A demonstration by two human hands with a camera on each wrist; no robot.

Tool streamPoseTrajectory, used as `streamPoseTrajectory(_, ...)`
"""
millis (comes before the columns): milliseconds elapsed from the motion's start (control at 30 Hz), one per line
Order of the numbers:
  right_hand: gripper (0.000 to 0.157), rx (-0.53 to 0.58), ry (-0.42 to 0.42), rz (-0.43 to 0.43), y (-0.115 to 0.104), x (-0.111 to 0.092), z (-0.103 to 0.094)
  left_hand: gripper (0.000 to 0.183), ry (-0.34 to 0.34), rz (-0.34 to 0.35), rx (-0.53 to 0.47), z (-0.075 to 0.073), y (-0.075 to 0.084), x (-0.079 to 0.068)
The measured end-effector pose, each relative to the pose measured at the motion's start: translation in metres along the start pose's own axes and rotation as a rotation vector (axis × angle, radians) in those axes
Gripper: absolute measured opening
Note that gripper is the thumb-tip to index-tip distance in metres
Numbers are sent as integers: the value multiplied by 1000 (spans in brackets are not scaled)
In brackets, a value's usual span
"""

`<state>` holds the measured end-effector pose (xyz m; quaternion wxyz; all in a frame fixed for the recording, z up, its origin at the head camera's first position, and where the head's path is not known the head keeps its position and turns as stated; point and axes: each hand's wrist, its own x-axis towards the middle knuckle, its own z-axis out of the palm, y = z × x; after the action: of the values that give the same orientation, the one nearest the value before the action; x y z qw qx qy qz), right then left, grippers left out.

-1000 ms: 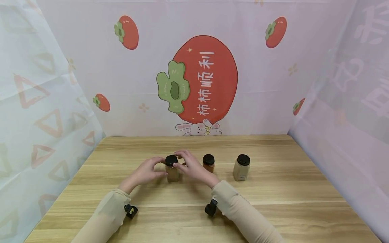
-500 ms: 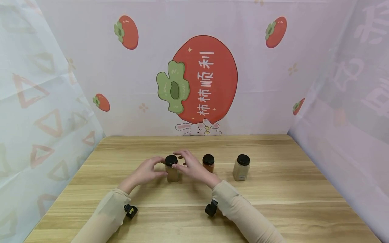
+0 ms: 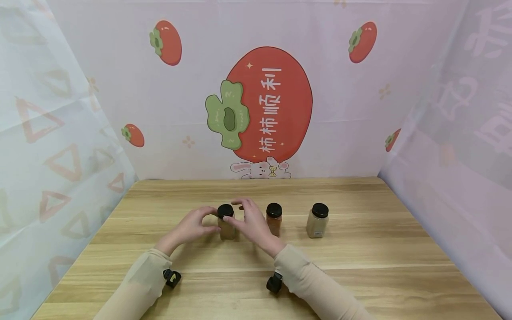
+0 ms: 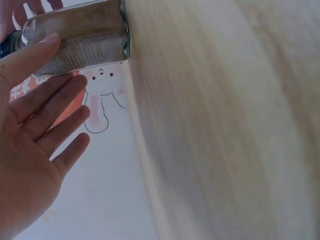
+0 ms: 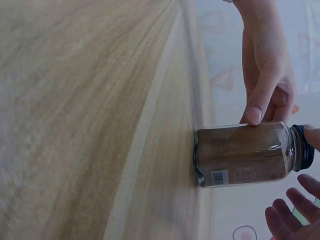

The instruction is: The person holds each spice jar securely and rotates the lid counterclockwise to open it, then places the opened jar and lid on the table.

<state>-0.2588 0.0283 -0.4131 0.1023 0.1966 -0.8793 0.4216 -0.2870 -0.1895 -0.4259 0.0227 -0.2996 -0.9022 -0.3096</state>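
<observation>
Fingers of the left hand [image 3: 191,226] and right hand [image 3: 253,224] are low over the wooden tabletop [image 3: 224,293], which bears the jars' weight. Between them, a brown-filled jar [image 5: 240,152] stands upright; left thumb and fingertip pinch its side, presumably to steady it. Just right of the right fingers stand an orange-brown jar [image 3: 275,226] and, farther off, a pale jar [image 3: 317,226], probably spaced for reaching. Spread and loosely bent, the right fingers grasp nothing; only the thumb seems to touch the black lid [image 3: 225,210].

Wood-grain tabletop [image 3: 400,266], pale cloth backdrop [image 3: 192,93], red fruit prints [image 3: 280,62]
</observation>
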Motion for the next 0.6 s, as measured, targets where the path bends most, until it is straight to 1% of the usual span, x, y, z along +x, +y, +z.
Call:
streamPoseTrajectory(167,50,-8,20,9,0,1,3,42,1,0,-4,0,0,0)
streamPoseTrajectory(367,48,-6,19,4,1,2,5,42,1,-9,-5,-1,0,0)
streamPoseTrajectory(600,48,24,-29,-12,1,4,1,41,-9,-30,-10,-2,1,0)
